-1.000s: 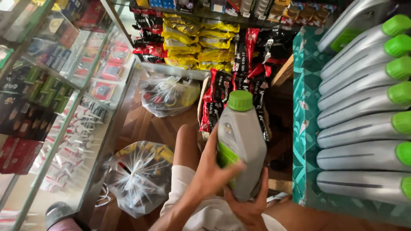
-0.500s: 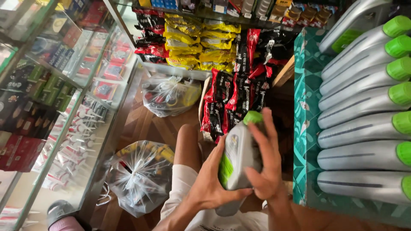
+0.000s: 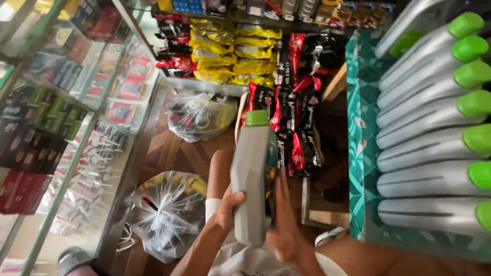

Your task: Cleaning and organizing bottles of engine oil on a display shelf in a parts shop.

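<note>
Left hand point(image 3: 228, 204), lower centre of frame, fingers wrapped round the base of a grey bottle point(image 3: 251, 176) with green cap, gripping it upright. Right hand point(image 3: 284, 225) open, palm flat against the bottle's right side. Row of matching grey bottles point(image 3: 434, 148) lying stacked at right. Tied plastic bag point(image 3: 163, 214) on floor, lower left.

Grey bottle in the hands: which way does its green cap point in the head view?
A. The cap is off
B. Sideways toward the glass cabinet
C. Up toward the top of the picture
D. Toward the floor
C: the grey bottle stands upright with its green cap at the top, the left hand gripping its lower edge and the right hand against its other side.
</note>
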